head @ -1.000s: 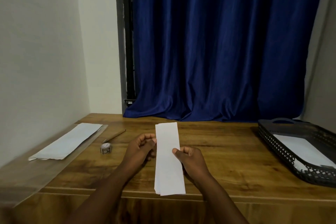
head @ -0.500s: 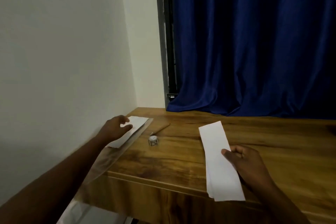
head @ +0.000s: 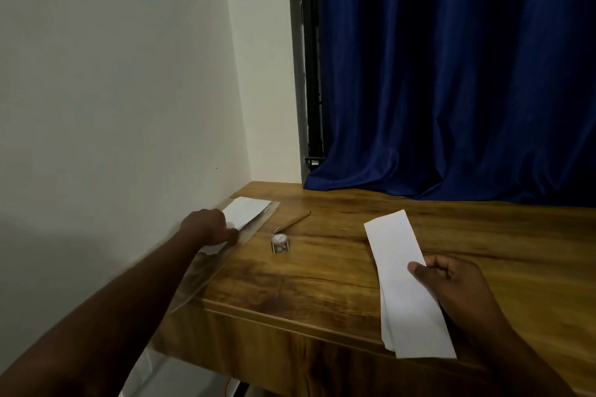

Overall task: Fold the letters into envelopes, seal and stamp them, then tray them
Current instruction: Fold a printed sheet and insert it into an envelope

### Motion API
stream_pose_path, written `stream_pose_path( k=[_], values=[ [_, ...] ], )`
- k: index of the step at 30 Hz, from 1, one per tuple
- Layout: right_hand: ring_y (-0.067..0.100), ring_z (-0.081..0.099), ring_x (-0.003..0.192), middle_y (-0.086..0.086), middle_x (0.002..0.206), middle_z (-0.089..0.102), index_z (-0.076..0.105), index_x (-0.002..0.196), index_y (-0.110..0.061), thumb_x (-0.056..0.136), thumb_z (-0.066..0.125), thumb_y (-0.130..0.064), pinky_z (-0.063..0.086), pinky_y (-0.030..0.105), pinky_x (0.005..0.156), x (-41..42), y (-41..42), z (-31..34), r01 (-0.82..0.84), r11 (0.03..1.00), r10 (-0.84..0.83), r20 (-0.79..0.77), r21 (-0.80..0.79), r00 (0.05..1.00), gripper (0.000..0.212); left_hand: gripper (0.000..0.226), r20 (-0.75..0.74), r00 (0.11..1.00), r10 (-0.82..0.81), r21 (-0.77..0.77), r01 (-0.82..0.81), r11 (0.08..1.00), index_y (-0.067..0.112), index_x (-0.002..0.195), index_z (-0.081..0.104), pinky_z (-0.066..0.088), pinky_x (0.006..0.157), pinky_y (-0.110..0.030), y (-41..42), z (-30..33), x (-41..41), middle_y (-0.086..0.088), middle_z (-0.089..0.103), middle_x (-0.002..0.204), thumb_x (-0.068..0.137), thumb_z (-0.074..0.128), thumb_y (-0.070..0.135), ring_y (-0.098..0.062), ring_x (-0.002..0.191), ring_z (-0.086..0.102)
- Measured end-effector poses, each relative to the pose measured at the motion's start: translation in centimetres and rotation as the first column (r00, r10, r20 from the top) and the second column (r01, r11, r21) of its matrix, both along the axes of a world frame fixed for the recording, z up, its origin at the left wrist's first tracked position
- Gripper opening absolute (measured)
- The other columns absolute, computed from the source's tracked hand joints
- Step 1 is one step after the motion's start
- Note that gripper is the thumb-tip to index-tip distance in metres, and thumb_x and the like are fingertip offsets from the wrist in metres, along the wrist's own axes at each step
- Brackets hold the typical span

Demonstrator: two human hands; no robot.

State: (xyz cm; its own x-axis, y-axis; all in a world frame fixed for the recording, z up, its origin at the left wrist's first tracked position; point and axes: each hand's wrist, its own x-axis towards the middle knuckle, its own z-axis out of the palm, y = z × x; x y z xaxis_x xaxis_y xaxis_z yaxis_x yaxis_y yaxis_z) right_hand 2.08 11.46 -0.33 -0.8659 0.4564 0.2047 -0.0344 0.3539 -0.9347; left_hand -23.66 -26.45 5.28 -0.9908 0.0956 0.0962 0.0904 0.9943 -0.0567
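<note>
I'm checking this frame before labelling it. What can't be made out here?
- Head view: the left hand covers the middle of the envelopes; how many there are is hidden.
- Whether its fingers pinch one: hidden under the hand.
- The stamp roll: print too small to read.
- The folded letter in the right hand: any writing hidden inside the fold.
- The tray: outside the frame.

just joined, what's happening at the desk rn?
A person is mid letter-stuffing. The right hand holds a folded letter over the wooden desk. The left hand is pinching an envelope from the pile by the wall. A stamp roll and pen lie between them, untouched.
</note>
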Motion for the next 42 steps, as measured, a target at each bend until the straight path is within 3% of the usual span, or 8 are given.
stream_pose_path(
  k=[9, 14, 16, 20, 26, 30, 37, 42],
  values=[
    [0.015, 0.071, 0.081, -0.004, 0.093, 0.074, 0.071, 0.095, -0.017, 0.095, 0.069, -0.029, 0.049, 0.024, 0.061, 0.1, 0.2, 0.0, 0.025, 0.999, -0.025, -0.005, -0.03, 1.0, 0.012, 0.037, -0.221, 0.974, -0.05, -0.115, 0.025, 0.993, 0.025, 0.116, 0.069, 0.053, 0.071, -0.028, -0.5, -0.3, 0.4, 0.006, 0.064, 0.091, 0.104, 0.041, 0.047, -0.014, 0.08, 0.064],
    [0.013, 0.072, 0.078, -0.004, 0.094, 0.074, 0.071, 0.098, -0.015, 0.095, 0.069, -0.027, 0.05, 0.021, 0.058, 0.3, 0.1, 0.1, 0.018, 0.998, -0.019, -0.013, -0.061, 1.0, 0.012, 0.035, -0.585, 0.81, 0.047, 0.241, 0.118, 0.963, 0.02, 0.089, 0.065, 0.044, 0.068, -0.034, -0.8, 4.4, 2.8, -0.005, 0.069, 0.086, 0.104, 0.041, 0.039, -0.031, 0.075, 0.062],
    [0.013, 0.072, 0.076, -0.002, 0.094, 0.075, 0.071, 0.096, -0.015, 0.095, 0.069, -0.026, 0.05, 0.02, 0.057, 0.3, 0.2, 0.1, 0.015, 0.998, -0.017, -0.029, -0.069, 0.999, 0.011, 0.031, -0.689, 0.702, 0.179, 0.507, 0.291, 0.811, 0.018, 0.083, 0.06, 0.043, 0.068, -0.038, 0.0, 7.0, 4.5, -0.005, 0.061, 0.078, 0.104, 0.041, 0.032, -0.03, 0.071, 0.056],
    [0.012, 0.069, 0.084, -0.003, 0.104, 0.071, 0.064, 0.111, -0.019, 0.092, 0.072, -0.02, 0.05, 0.022, 0.06, 0.1, 0.4, 0.2, 0.03, 0.994, -0.036, -0.056, -0.104, 0.998, 0.02, 0.035, -0.632, 0.738, 0.236, 0.775, 0.602, 0.192, 0.017, 0.067, 0.041, 0.033, 0.063, -0.036, 3.6, 11.1, 8.1, -0.003, 0.041, 0.067, 0.102, 0.047, 0.018, -0.017, 0.063, 0.04],
    [0.003, 0.066, 0.103, -0.014, 0.119, 0.07, 0.076, 0.112, -0.028, 0.097, 0.064, -0.003, 0.049, 0.013, 0.081, 0.9, 0.7, 0.2, -0.047, 0.992, 0.023, -0.2, -0.115, 0.979, 0.031, 0.015, -0.307, 0.941, -0.142, 0.895, 0.235, -0.379, 0.01, 0.104, 0.071, 0.062, 0.081, -0.051, 12.3, 8.3, 14.2, -0.011, 0.078, 0.1, 0.101, 0.063, 0.023, -0.033, 0.092, 0.075],
    [0.01, 0.072, 0.093, -0.009, 0.097, 0.08, 0.085, 0.085, -0.023, 0.098, 0.057, 0.0, 0.054, 0.017, 0.076, 2.1, 0.5, 0.7, -0.063, 0.979, 0.045, -0.098, -0.194, 0.994, 0.038, 0.022, -0.146, 0.923, -0.356, 0.853, -0.065, -0.518, 0.004, 0.118, 0.064, 0.058, 0.09, -0.054, 18.6, 3.1, 18.0, -0.014, 0.077, 0.111, 0.101, 0.063, 0.018, -0.033, 0.103, 0.075],
    [0.033, 0.073, 0.095, 0.019, 0.105, 0.077, 0.079, 0.099, 0.0, 0.086, 0.076, -0.025, 0.055, 0.041, 0.087, 4.6, 3.9, 2.1, -0.216, 0.91, 0.175, -0.144, -0.354, 0.974, 0.029, 0.024, 0.134, 0.784, -0.605, 0.759, -0.474, -0.446, 0.006, 0.124, 0.061, 0.06, 0.085, -0.05, 25.6, -3.1, 20.9, -0.017, 0.076, 0.112, 0.1, 0.061, 0.007, -0.037, 0.104, 0.073],
    [0.03, 0.075, 0.089, 0.022, 0.103, 0.077, 0.079, 0.096, 0.003, 0.08, 0.083, -0.028, 0.058, 0.033, 0.078, 5.4, 6.7, 1.9, -0.137, 0.936, 0.11, -0.101, -0.324, 0.989, 0.035, 0.034, 0.337, 0.639, -0.691, 0.901, -0.432, 0.041, -0.003, 0.114, 0.065, 0.056, 0.054, -0.032, 24.9, -2.0, 21.3, -0.015, 0.072, 0.084, 0.099, 0.067, 0.028, -0.027, 0.068, 0.07]
  ],
)
